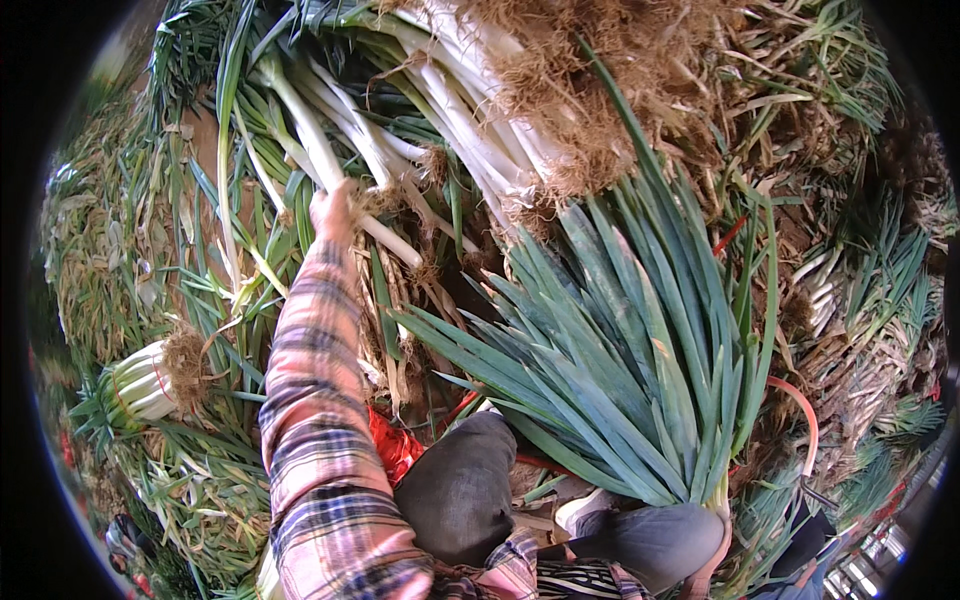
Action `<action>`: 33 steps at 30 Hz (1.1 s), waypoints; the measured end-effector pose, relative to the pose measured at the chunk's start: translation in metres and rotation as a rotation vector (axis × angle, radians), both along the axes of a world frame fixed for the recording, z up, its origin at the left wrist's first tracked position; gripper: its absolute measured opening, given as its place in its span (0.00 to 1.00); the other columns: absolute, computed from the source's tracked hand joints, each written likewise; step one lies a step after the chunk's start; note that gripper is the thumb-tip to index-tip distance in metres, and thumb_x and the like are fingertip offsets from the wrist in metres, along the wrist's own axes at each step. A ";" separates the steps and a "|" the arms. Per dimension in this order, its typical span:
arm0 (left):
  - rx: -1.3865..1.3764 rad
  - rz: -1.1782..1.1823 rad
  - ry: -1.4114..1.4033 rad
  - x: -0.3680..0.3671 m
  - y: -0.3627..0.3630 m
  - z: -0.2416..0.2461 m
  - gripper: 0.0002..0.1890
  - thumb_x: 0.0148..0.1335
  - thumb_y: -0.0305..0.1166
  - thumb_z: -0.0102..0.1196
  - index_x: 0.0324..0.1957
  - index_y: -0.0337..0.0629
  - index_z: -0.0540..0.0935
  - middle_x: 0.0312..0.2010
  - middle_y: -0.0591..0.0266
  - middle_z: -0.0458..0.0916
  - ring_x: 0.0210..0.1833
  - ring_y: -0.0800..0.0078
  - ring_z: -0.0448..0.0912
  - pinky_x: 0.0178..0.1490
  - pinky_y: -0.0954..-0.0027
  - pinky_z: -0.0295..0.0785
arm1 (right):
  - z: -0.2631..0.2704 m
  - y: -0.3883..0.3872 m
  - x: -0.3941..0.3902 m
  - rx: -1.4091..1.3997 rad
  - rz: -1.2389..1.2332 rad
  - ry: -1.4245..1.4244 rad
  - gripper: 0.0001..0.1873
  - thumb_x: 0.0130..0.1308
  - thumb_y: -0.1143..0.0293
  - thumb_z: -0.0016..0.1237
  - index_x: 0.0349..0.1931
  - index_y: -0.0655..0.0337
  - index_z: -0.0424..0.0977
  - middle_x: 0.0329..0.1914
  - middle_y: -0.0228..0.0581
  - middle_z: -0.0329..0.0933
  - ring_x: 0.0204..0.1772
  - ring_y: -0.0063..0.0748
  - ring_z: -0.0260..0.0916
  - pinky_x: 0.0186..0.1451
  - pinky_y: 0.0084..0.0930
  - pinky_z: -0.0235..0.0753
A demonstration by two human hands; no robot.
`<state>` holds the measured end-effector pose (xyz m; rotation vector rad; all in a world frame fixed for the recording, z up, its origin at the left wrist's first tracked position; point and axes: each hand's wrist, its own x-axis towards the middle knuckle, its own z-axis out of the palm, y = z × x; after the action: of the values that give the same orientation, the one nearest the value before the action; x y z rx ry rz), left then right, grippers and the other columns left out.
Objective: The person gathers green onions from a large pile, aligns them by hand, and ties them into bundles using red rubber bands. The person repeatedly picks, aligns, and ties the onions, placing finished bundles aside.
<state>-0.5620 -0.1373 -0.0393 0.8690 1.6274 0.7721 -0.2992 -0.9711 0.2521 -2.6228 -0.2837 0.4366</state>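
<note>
In the head view my left hand [331, 215], in a plaid sleeve, reaches forward and is closed around a thick white Welsh onion stalk [306, 127] close to its roots. Other loose onion stalks [375, 154] lie right beside it. My right hand [718, 544] is low at the right, mostly hidden behind my knee. It grips a bunch of green onions [637, 360] at the pale end, and the long leaves fan out forward across the middle of the view. The fingers of that hand cannot be seen clearly.
A large pile of white onion stalks [480, 127] with brown roots [600, 75] lies ahead. A tied onion bundle [142, 381] sits at left among leaf scraps [112, 255]. Red plastic [393, 444] lies by my knee [461, 487]. A curved orange-handled tool [804, 412] is at right.
</note>
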 end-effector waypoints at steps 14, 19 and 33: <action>-0.089 -0.203 -0.306 -0.055 -0.238 0.232 0.24 0.61 0.41 0.65 0.55 0.39 0.79 0.47 0.64 0.81 0.53 0.72 0.77 0.60 0.66 0.68 | 0.035 0.098 0.004 0.159 -0.152 -0.044 0.18 0.75 0.66 0.45 0.55 0.72 0.77 0.57 0.49 0.78 0.60 0.40 0.73 0.69 0.33 0.68; -0.182 -0.137 -0.583 -0.039 -0.305 0.293 0.18 0.71 0.37 0.56 0.58 0.40 0.81 0.55 0.63 0.83 0.56 0.73 0.80 0.60 0.66 0.75 | 0.075 0.258 -0.020 0.658 0.318 0.326 0.18 0.75 0.75 0.47 0.62 0.69 0.73 0.56 0.45 0.81 0.58 0.33 0.78 0.65 0.27 0.75; -0.367 -0.286 -0.892 -0.085 -0.371 0.358 0.13 0.74 0.40 0.50 0.47 0.41 0.80 0.35 0.61 0.84 0.33 0.67 0.82 0.34 0.66 0.78 | 0.053 0.458 -0.187 0.817 0.338 1.655 0.18 0.74 0.57 0.55 0.50 0.64 0.79 0.38 0.32 0.83 0.36 0.23 0.79 0.40 0.24 0.79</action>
<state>-0.6469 -0.5087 0.3183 0.3760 0.7849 0.5146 -0.4864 -0.5127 0.3054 -0.8497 -0.2173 1.8447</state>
